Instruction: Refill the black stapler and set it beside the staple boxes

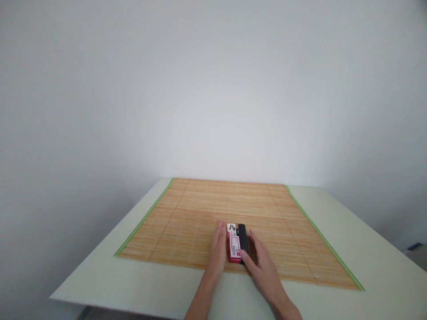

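Observation:
On the bamboo mat lie a small pink-and-white box [235,248], a white printed box [231,228] just beyond it, and a long black object [243,240] along their right side. I cannot tell what the black object is. My left hand [218,249] stands on edge at the left of the boxes, fingers stretched forward and together, close to or touching them. My right hand [262,264] is at the right, its thumb over the near end of the black object and its fingers extended along the right side, apart from the thumb.
The bamboo mat [200,204] has green side borders and covers the middle of a white table [140,280]. A plain white wall [227,98] rises behind the table. A small dark object [414,246] shows at the far right, beyond the table edge.

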The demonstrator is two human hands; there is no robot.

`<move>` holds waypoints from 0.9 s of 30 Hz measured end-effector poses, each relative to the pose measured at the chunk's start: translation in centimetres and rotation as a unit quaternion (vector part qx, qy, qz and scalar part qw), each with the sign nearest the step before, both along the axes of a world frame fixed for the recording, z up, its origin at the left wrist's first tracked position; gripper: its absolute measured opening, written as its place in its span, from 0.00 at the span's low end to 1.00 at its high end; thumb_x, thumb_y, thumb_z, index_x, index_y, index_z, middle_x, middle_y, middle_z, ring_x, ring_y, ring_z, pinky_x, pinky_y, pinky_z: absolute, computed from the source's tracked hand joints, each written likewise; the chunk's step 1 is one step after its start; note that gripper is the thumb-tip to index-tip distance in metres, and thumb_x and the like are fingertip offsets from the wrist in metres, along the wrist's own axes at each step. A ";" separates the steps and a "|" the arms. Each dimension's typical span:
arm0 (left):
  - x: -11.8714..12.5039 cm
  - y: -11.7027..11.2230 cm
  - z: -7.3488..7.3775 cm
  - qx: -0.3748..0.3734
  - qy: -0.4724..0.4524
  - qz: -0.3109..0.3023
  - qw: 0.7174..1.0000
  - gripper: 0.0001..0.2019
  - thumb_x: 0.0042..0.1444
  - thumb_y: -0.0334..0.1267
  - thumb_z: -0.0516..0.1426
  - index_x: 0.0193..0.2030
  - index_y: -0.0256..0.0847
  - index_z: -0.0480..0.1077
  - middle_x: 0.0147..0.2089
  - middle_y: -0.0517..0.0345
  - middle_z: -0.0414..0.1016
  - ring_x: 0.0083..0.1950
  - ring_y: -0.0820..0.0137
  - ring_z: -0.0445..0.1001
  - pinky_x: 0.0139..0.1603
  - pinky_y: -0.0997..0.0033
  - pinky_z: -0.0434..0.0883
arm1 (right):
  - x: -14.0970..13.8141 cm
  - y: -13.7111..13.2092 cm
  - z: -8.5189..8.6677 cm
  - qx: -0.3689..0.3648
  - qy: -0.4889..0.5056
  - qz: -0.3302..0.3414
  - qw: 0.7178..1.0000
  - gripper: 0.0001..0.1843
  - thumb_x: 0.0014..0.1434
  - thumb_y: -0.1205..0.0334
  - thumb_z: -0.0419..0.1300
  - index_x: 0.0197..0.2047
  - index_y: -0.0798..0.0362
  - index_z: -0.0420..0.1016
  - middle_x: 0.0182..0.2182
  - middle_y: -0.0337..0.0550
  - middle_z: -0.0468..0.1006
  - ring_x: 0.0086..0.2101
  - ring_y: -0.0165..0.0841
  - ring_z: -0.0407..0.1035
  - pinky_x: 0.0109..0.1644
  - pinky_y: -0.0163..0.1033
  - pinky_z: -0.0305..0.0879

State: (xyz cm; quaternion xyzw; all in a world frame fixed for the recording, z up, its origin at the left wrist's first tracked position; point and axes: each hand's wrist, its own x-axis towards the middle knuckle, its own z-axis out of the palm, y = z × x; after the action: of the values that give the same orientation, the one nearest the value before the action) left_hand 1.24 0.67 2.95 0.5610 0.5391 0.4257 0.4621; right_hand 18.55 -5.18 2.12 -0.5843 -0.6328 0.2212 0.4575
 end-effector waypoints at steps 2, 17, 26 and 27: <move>0.9 -0.5 -0.4 -0.044 -0.036 -0.008 0.998 0.29 0.71 0.54 0.45 0.75 0.53 0.52 0.76 0.58 0.54 0.78 0.62 0.50 0.76 0.52 0.54 | -0.4 -0.8 -0.6 0.009 -0.094 0.021 0.995 0.48 0.57 0.42 0.66 0.75 0.45 0.53 0.70 0.50 0.62 0.67 0.52 0.57 0.72 0.61 0.50; 3.6 -3.8 -1.2 -0.013 -0.211 0.059 0.976 0.28 0.68 0.48 0.50 0.73 0.47 0.58 0.77 0.58 0.54 0.78 0.63 0.47 0.78 0.59 0.46 | -1.1 -1.5 -1.2 0.004 -0.275 0.023 0.961 0.45 0.65 0.55 0.58 0.78 0.50 0.40 0.72 0.51 0.57 0.71 0.45 0.51 0.74 0.59 0.48; 4.1 -4.0 -1.1 -0.002 -0.183 0.059 0.981 0.29 0.70 0.49 0.46 0.74 0.44 0.55 0.78 0.57 0.49 0.79 0.66 0.44 0.78 0.62 0.44 | -1.3 -1.8 -1.9 0.008 -0.255 0.004 0.967 0.43 0.63 0.59 0.59 0.76 0.51 0.47 0.71 0.50 0.59 0.69 0.47 0.55 0.73 0.60 0.52; 4.1 -4.0 -1.0 -0.001 -0.184 0.059 0.981 0.29 0.70 0.48 0.46 0.74 0.44 0.55 0.78 0.57 0.49 0.79 0.66 0.45 0.78 0.62 0.45 | -1.4 -1.8 -1.8 0.005 -0.253 0.003 0.967 0.42 0.63 0.59 0.60 0.76 0.52 0.49 0.71 0.51 0.59 0.69 0.48 0.56 0.73 0.60 0.52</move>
State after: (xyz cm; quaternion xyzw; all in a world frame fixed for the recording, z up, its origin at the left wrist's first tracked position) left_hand 5.31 -3.31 1.90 0.4403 0.4774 0.5474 0.5279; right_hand 17.17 -7.00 0.29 -0.6169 -0.7308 0.0640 0.2850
